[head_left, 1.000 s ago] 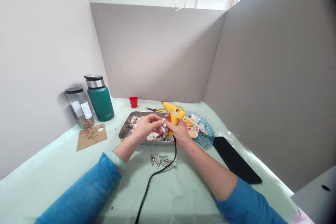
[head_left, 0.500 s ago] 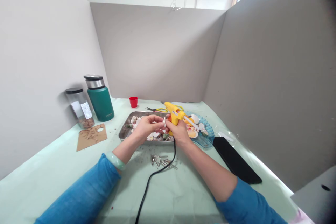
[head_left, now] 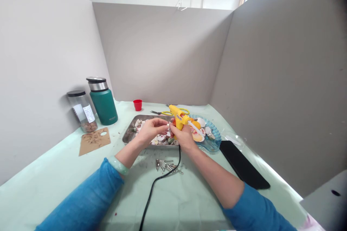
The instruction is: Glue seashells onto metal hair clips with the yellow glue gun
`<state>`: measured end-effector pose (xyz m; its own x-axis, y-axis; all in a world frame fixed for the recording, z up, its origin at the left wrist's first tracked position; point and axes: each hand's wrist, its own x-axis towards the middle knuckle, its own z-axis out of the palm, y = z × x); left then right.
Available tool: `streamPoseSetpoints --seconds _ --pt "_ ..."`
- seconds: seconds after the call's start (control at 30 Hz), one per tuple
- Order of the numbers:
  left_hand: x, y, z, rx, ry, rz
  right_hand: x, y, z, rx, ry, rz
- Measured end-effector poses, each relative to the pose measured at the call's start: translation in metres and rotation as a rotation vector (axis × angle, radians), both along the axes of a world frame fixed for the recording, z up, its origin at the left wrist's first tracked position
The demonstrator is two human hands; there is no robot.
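My right hand [head_left: 185,137] is closed around a yellow glue gun [head_left: 179,115], whose black cord runs down toward me. A pale glue stick [head_left: 196,128] sticks out of the gun's back end. Thumb and fingers of my left hand [head_left: 152,130] pinch a small white piece [head_left: 168,126], probably a shell, and the fingertips of my right hand meet it there. Both hands are over a metal tray [head_left: 129,138] of shells and small stones. Right of it, a blue scalloped plate [head_left: 217,140] holds larger shells.
Several metal clips [head_left: 169,166] lie in front of the tray. Behind it are yellow-handled scissors [head_left: 166,113] and a red cup [head_left: 137,105]. A green bottle [head_left: 103,104], a clear jar [head_left: 84,113] and brown card [head_left: 94,141] stand or lie left; a black flat object [head_left: 244,164] lies right.
The glue gun has turned slightly in my right hand, its glue stick now pointing lower. My left hand stays nearly in place with the small white piece.
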<state>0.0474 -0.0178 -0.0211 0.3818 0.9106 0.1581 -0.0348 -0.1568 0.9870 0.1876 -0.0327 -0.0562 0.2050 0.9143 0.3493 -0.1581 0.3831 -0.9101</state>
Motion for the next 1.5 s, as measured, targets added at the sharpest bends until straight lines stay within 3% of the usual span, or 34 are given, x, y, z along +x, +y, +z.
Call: streamPoseSetpoints --seconds 0.87,1.5 --pt "-0.0009 0.0022 -0.0018 0.023 -0.029 0.044 0.0017 -0.0007 -0.0028 0.007 -0.161 -0.014" --pt "-0.0018 0.0015 -0.0017 0.016 -0.033 0.026 0.001 -0.0061 0.0047 -0.047 -0.147 -0.007"
